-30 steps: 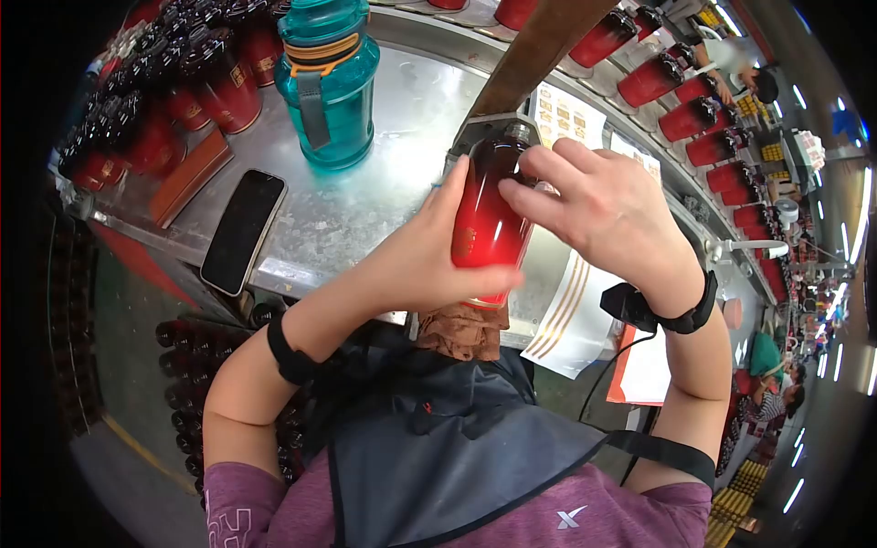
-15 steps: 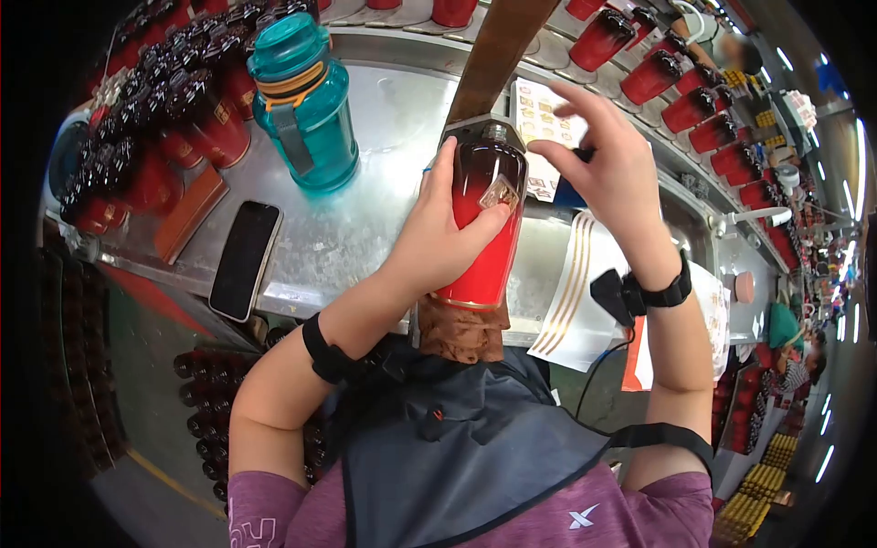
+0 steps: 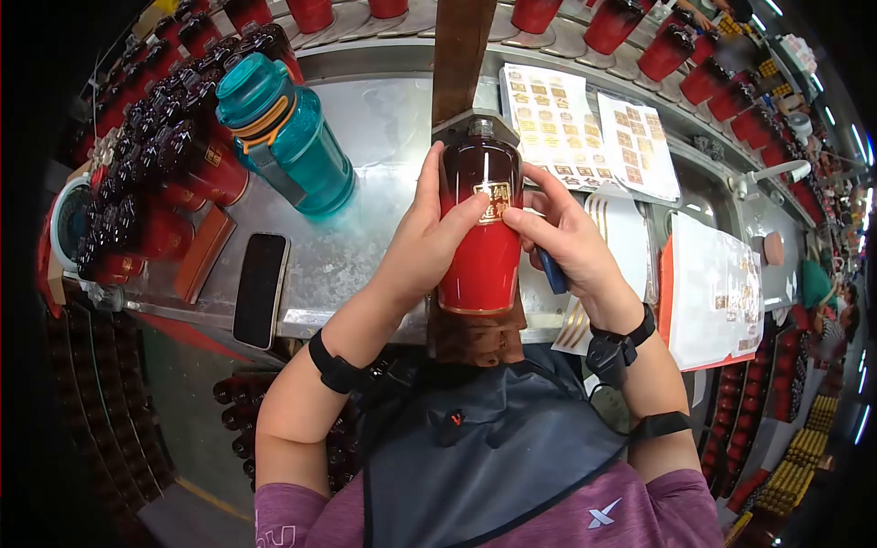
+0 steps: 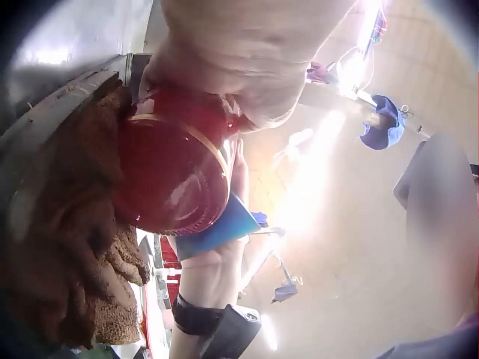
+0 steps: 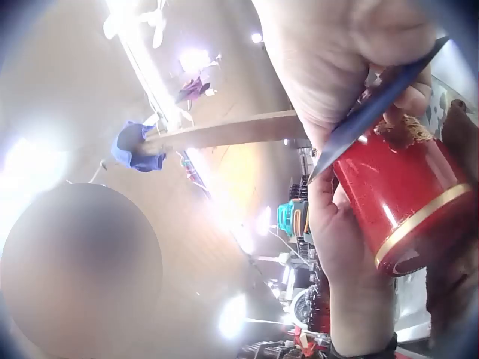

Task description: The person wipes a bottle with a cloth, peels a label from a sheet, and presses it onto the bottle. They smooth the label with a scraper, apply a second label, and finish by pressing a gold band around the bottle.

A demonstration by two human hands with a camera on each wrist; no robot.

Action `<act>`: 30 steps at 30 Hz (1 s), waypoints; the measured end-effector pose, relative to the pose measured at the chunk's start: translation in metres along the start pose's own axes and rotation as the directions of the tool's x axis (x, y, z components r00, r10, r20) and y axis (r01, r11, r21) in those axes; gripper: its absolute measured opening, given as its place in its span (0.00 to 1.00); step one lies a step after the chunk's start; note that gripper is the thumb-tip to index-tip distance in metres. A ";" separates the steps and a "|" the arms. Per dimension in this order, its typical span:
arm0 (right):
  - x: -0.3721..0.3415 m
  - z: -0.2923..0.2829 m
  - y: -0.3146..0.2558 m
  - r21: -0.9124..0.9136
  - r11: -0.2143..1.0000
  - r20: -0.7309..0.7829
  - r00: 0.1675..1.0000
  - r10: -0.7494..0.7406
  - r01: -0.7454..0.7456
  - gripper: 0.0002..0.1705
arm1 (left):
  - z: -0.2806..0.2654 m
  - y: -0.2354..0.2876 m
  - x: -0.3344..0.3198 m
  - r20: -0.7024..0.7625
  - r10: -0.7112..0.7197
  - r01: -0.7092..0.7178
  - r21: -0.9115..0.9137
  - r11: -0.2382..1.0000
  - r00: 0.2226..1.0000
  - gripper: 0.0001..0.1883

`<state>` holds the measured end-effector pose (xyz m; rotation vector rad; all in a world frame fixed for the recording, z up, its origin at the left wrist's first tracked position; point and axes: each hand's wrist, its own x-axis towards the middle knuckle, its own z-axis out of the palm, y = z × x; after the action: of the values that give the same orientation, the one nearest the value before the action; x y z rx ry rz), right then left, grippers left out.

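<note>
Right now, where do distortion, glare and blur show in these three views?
Head view: the metal table looks bowed by wide-angle distortion, with black corners; left wrist view: a ceiling light burns out to white; right wrist view: the red bottle carries a pale highlight, while the rounded gray shape is badly blurred.

a teal drinking bottle (image 3: 320,164) stands on the metal table (image 3: 388,119); a dark-screened phone (image 3: 261,290) lies near the edge, just beside a reddish-brown block (image 3: 206,251). to the right, a white tap (image 3: 776,173) stands by the sink (image 3: 708,190).
</note>
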<state>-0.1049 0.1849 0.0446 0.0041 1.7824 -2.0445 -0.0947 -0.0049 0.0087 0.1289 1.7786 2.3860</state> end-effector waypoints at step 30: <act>0.004 -0.001 0.007 0.166 0.983 -0.024 0.996 0.081 -0.076 0.39 | -0.008 -0.004 0.007 0.047 -0.027 0.035 -0.163 0.986 0.999 0.42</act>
<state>-0.1070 0.1840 0.0366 0.1536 1.5996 -2.1390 -0.1030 -0.0101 0.0026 0.1322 1.5458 2.4744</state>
